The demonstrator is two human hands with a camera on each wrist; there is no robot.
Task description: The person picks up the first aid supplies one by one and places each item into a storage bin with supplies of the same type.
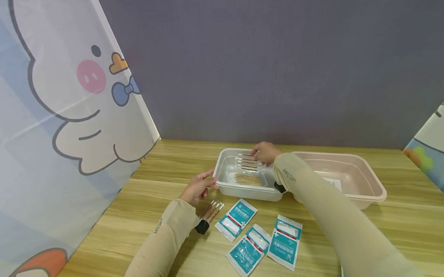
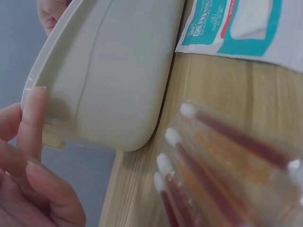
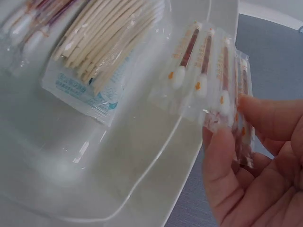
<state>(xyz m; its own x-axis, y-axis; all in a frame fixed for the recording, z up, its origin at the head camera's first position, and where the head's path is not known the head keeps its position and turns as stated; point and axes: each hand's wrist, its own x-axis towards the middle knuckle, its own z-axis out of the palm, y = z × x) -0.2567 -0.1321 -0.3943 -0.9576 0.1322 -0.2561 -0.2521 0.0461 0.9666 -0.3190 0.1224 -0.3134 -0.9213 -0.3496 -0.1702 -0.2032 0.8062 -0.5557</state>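
Note:
A white plastic basin (image 1: 247,192) stands on the table, and the fingers of my left hand (image 1: 199,187) pinch its left rim. Over its far side my right hand (image 1: 267,152) grips a clear strip of iodine swabs (image 3: 203,71), with white tips and dark red-brown shafts. A packet of wooden-stick cotton swabs (image 3: 99,47) lies inside the basin, with more iodine swabs (image 3: 38,23) beside it. Below my left wrist another pack of iodine swabs (image 2: 203,175) lies on the table.
Three teal-and-white sachets lie in front of the basin: one nearer it (image 1: 244,212), one in the middle (image 1: 247,254), one to the right (image 1: 286,246). A pinkish basin (image 1: 359,173) with a white label stands at right, partly behind my right arm. A grey wall (image 1: 278,68) rises behind.

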